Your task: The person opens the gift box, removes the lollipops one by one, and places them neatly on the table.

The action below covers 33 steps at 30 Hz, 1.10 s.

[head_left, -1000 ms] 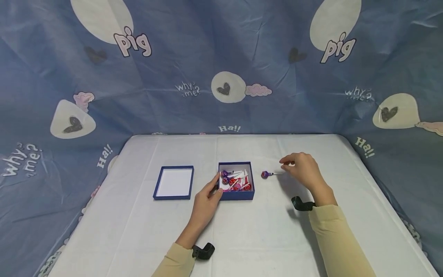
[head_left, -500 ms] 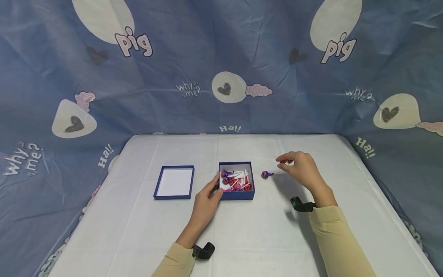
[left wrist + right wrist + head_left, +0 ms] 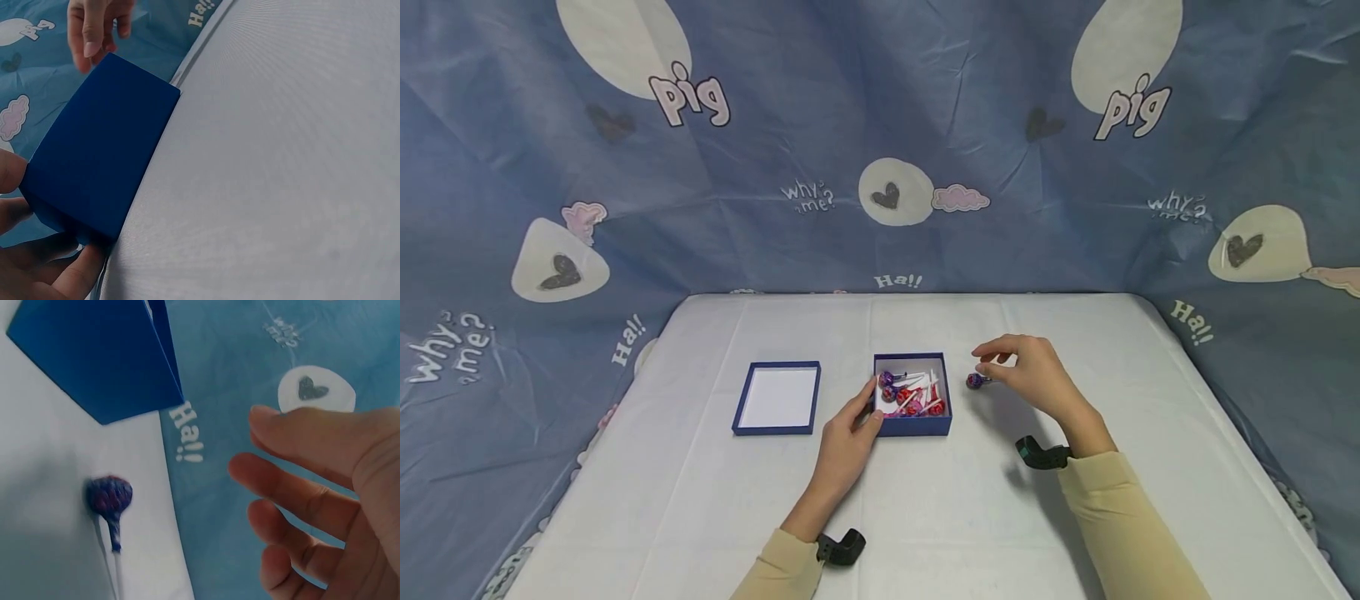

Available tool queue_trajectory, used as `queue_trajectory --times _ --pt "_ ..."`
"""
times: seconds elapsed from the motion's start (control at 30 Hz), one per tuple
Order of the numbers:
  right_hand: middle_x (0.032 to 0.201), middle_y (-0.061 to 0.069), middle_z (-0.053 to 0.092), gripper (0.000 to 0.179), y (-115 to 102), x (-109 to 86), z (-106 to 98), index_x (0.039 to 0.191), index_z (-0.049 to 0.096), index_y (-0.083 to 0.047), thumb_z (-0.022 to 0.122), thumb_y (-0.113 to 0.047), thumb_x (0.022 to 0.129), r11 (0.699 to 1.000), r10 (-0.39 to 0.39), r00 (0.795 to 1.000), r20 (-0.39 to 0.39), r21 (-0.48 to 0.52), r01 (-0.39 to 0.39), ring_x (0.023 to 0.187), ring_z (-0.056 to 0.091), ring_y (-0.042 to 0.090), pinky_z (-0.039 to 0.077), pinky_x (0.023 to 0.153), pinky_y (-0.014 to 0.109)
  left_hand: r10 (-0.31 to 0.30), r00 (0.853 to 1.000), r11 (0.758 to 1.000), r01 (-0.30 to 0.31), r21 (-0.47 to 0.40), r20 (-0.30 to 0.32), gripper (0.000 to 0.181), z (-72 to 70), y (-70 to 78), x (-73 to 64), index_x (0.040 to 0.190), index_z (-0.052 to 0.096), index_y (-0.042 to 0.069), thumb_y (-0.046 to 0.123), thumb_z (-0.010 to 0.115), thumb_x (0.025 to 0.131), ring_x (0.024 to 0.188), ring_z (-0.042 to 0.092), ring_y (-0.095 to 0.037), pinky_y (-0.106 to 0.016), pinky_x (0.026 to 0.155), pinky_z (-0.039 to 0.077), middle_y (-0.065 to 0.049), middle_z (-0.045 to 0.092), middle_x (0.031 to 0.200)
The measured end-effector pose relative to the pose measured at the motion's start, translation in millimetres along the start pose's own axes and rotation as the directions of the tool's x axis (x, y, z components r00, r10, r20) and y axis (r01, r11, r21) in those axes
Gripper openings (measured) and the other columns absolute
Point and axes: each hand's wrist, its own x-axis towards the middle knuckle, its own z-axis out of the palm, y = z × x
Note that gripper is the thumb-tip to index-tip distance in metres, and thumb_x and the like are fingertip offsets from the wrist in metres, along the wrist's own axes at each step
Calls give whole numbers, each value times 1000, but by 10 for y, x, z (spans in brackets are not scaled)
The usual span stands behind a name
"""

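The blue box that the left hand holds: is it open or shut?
Open: lollipops show inside the blue box, and what looks like its lid lies apart from it.

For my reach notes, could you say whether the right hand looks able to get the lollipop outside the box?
Probably yes: the right hand hovers near the lollipop, holding nothing, and the right wrist view shows nothing between them.

Over at the right, the right hand (image 3: 359, 512) has its fingers (image 3: 284, 487) loosely bent, thumb tip and forefinger tip just apart. Well to its left, a lollipop (image 3: 111, 495) in a shiny purple-and-red wrapper lies on the white table (image 3: 56, 425), its pale stick running out at the bottom. Above it sits the blue box (image 3: 94, 356), one corner pointing toward the candy. The blue cloth (image 3: 219, 550) beyond reads "Ha!!".
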Motion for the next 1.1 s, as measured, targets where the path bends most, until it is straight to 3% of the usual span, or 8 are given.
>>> queue_trajectory --times 0.27,0.37,0.53,0.73,0.9,1.1 --pt "102 -10 73 19 -72 27 130 102 79 -28 83 -22 85 999 -8 1000 27 40 7 85 62 12 50 72 36 3 1000 1000 -3 -19 -17 51 3 -30 -22 150 49 23 15 62 102 137 46 -22 -29 109 41 0 46 153" --pt "101 -11 73 19 -92 21 178 103 79 -27 83 -22 85 999 -17 999 38 50 15 85 62 12 52 74 38 4 1000 1000 -4 -18 -29 51 4 -20 -35 150 49 20 12 62 101 137 46 -26 -33 109 41 -4 47 152" --pt "100 -11 73 21 -140 15 288 106 79 -21 83 -20 85 994 -71 996 58 83 66 83 63 11 54 75 40 -4 999 1000 4 1 -35 50 -35 211 -90 149 49 6 3 59 100 137 46 -34 -40 109 41 -16 47 151" --pt "98 -8 74 21 -216 19 432 105 80 -20 83 -16 85 987 -119 988 99 123 107 79 60 13 52 67 31 11 999 1000 -11 0 -34 50 -46 239 -90 149 50 8 5 60 100 136 48 -31 -36 108 42 -13 48 151" --pt "97 0 74 21 -248 17 504 105 80 -16 81 -11 85 986 -145 979 145 104 131 71 56 13 49 58 29 7 1000 1000 -7 -17 -4 50 -65 365 -102 149 48 6 4 59 101 137 46 -33 -36 108 42 -16 46 151" --pt "100 -1 74 24 -275 42 576 107 79 -16 82 -12 83 990 -138 974 178 44 132 61 54 11 48 52 27 15 1000 1000 -15 -1 -11 51 -2 148 -23 150 48 10 6 60 101 137 46 -31 -33 108 42 -12 46 152"
